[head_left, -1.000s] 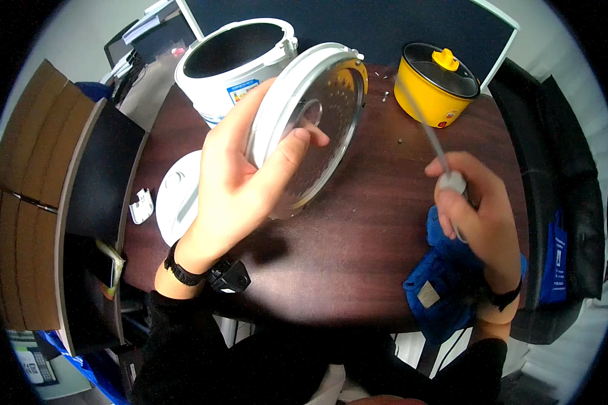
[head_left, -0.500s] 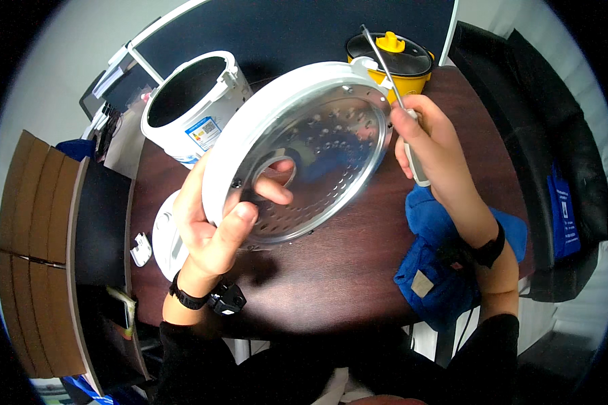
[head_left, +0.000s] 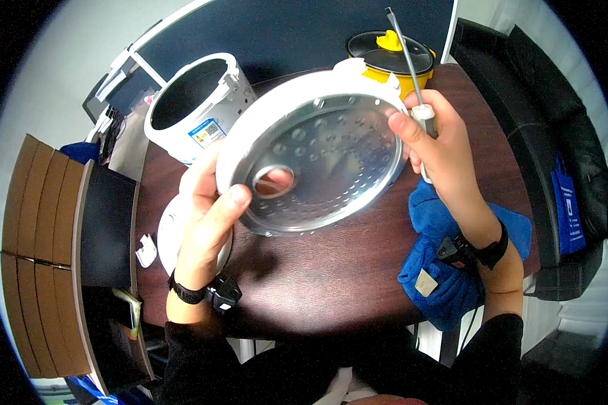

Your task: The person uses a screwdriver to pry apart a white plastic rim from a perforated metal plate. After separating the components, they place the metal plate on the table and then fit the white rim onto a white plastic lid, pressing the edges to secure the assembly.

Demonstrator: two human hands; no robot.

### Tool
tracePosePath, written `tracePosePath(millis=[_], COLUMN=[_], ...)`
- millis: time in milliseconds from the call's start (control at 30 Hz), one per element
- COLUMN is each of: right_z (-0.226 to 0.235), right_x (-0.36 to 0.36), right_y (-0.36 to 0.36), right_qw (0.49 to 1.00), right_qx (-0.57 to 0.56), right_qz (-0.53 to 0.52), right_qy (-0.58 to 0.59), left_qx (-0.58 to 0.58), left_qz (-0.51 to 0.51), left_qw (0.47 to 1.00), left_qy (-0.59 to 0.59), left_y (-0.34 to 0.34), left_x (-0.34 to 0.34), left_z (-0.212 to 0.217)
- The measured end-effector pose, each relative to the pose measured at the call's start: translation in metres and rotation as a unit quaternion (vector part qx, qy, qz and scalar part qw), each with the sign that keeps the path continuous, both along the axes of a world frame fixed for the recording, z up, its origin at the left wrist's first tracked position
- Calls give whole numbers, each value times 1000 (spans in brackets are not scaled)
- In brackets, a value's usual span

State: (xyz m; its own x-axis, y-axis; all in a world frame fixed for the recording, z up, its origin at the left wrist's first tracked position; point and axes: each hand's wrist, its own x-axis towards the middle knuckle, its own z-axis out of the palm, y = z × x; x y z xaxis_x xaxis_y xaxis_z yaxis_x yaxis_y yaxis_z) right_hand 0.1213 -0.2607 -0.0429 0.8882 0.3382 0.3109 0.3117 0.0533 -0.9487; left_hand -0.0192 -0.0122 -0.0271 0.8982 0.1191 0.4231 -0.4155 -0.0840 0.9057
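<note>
A round rice-cooker lid, white-rimmed with a dimpled metal inner plate, is tilted above the table. My left hand grips its left rim, thumb on the metal side, and a finger shows through the round hole in the plate. In my right hand is a screwdriver with a pale handle, its shaft pointing up and away. The thumb of that hand also touches the lid's right edge. Behind the lid stands the white rice-cooker body without its lid. A white round part lies partly hidden behind my left wrist.
At the back stands a yellow pot with a dark lid. A blue cloth lies at the table's right side. On the left are a small white plastic piece and cardboard. A black chair flanks the right edge.
The lid has turned and its plate now faces me more. My left index finger has drawn back from the hole. My right hand with the screwdriver has shifted slightly right, its thumb now on the rim.
</note>
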Motion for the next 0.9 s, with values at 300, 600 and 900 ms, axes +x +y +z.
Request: tracePosePath(millis=[300,600,900], right_z=[-2,-5,-7], right_x=[-16,-25,-29], right_y=[1,2,4], right_qw=[976,956,954], right_qx=[-105,-155,-174], right_qz=[-78,-81,-67], right_qy=[-174,-235,-233], left_qx=[117,275,293], left_qz=[59,131,115], left_qw=[991,952,949], left_qy=[30,14,-31], left_y=[-7,-13,-15], left_x=[-1,1,4], left_z=[5,4,2])
